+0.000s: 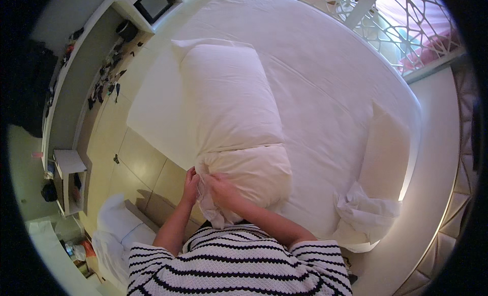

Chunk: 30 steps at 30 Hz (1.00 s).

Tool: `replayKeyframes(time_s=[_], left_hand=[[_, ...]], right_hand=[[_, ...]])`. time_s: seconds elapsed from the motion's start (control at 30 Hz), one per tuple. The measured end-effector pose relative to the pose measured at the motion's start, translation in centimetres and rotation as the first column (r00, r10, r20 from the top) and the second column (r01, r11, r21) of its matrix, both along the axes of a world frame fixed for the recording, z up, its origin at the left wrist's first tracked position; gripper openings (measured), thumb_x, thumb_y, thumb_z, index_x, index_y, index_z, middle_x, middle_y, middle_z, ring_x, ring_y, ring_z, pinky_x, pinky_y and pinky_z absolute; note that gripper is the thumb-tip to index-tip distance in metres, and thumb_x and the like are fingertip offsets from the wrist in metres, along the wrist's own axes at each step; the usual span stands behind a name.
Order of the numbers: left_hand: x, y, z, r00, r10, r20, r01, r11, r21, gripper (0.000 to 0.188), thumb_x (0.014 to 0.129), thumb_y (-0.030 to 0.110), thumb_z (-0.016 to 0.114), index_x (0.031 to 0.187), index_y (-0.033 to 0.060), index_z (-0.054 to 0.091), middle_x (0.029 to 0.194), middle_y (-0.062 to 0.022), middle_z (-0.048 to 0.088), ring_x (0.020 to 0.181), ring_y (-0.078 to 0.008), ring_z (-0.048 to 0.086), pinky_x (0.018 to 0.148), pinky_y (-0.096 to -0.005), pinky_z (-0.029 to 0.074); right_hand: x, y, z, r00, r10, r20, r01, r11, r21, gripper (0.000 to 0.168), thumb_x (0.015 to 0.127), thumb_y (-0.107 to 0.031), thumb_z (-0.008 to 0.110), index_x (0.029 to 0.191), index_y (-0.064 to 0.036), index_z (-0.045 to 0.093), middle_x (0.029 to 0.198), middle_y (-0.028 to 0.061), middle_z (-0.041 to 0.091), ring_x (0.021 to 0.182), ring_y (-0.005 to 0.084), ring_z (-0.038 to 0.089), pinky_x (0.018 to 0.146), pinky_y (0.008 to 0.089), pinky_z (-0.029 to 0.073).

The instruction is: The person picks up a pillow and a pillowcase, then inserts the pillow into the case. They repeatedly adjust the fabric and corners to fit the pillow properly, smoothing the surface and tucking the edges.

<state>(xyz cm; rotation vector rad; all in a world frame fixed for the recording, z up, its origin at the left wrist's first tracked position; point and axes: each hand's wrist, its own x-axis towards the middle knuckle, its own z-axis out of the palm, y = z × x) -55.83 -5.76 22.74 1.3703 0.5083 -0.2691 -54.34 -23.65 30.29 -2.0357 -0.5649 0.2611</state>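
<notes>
A large white pillow [232,94] lies lengthwise before me on a bed with a white sheet [312,105]. A crease or seam crosses it, and its near end [251,174] looks creamier and bulges. My left hand [191,187] pinches the loose, bunched edge of the white pillowcase [206,204] at the near left corner. Close beside it, my right hand [223,191] grips the same bunched cloth, with its fingertips partly hidden in the folds. Some of that cloth hangs down towards my waist.
A second pillow [385,155] lies at the right near the headboard [453,219], beside crumpled white cloth [366,208]. White bedding [126,223] is heaped at the lower left. Small dark items [105,78] litter the tiled floor by the wall. A lattice screen [411,29] borders the far right.
</notes>
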Motion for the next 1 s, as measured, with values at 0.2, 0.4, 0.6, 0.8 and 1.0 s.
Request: replayKeyframes(time_s=[0.2, 0.4, 0.6, 0.8, 1.0], left_hand=[[1.9, -2.9, 1.9, 0.968, -0.127, 0.214, 0.001, 0.862, 0.507, 0.041, 0.072, 0.011, 0.05, 0.113, 0.0066, 0.044, 0.105, -0.0075, 0.045, 0.09, -0.0157, 0.045, 0.077, -0.029, 0.04], [0.8, -4.2, 2.5, 0.942, -0.159, 0.296, -0.036, 0.828, 0.56, 0.036, 0.075, 0.011, 0.051, 0.11, 0.0033, 0.047, 0.1, -0.0085, 0.049, 0.085, -0.0163, 0.048, 0.075, -0.0269, 0.04], [3.1, -1.3, 2.2, 0.972, -0.231, 0.046, 0.173, 0.832, 0.527, 0.036, 0.08, 0.01, 0.05, 0.115, 0.0031, 0.044, 0.095, -0.0079, 0.054, 0.084, -0.0161, 0.052, 0.075, -0.0261, 0.041], [4.0, -3.1, 1.4, 0.971, -0.229, 0.074, 0.145, 0.801, 0.581, 0.033, 0.077, 0.017, 0.056, 0.106, 0.0041, 0.048, 0.089, -0.0137, 0.057, 0.086, -0.0227, 0.054, 0.07, -0.0337, 0.044], [5.5, -6.7, 2.8, 0.996, -0.045, -0.083, 0.094, 0.485, 0.87, 0.029, 0.074, 0.016, 0.056, 0.098, 0.0056, 0.046, 0.081, -0.0179, 0.057, 0.077, -0.0365, 0.055, 0.063, -0.0405, 0.044]], right_hand=[[0.9, -7.1, 0.8, 0.916, -0.206, 0.344, 0.338, 0.856, -0.39, 0.049, 0.075, -0.027, 0.05, 0.12, -0.011, 0.042, 0.129, 0.0123, 0.033, 0.12, 0.0341, 0.026, 0.097, 0.0505, 0.016], [0.3, -6.4, -0.4, 0.937, -0.159, 0.311, 0.291, 0.849, -0.441, 0.053, 0.076, -0.034, 0.048, 0.124, -0.014, 0.038, 0.132, 0.012, 0.029, 0.122, 0.0354, 0.021, 0.098, 0.0538, 0.012], [0.5, -5.8, -0.6, 0.931, -0.162, 0.328, 0.298, 0.854, -0.426, 0.054, 0.073, -0.032, 0.051, 0.122, -0.011, 0.04, 0.13, 0.013, 0.031, 0.12, 0.0365, 0.024, 0.096, 0.0537, 0.015], [0.5, -6.4, -0.6, 0.932, -0.145, 0.332, 0.291, 0.846, -0.447, 0.055, 0.073, -0.033, 0.05, 0.122, -0.011, 0.04, 0.129, 0.0137, 0.031, 0.12, 0.0367, 0.024, 0.096, 0.0542, 0.014], [0.3, -6.2, -0.8, 0.933, -0.123, 0.339, 0.281, 0.837, -0.469, 0.055, 0.073, -0.034, 0.051, 0.122, -0.012, 0.04, 0.13, 0.0127, 0.03, 0.12, 0.0372, 0.023, 0.097, 0.055, 0.013]])
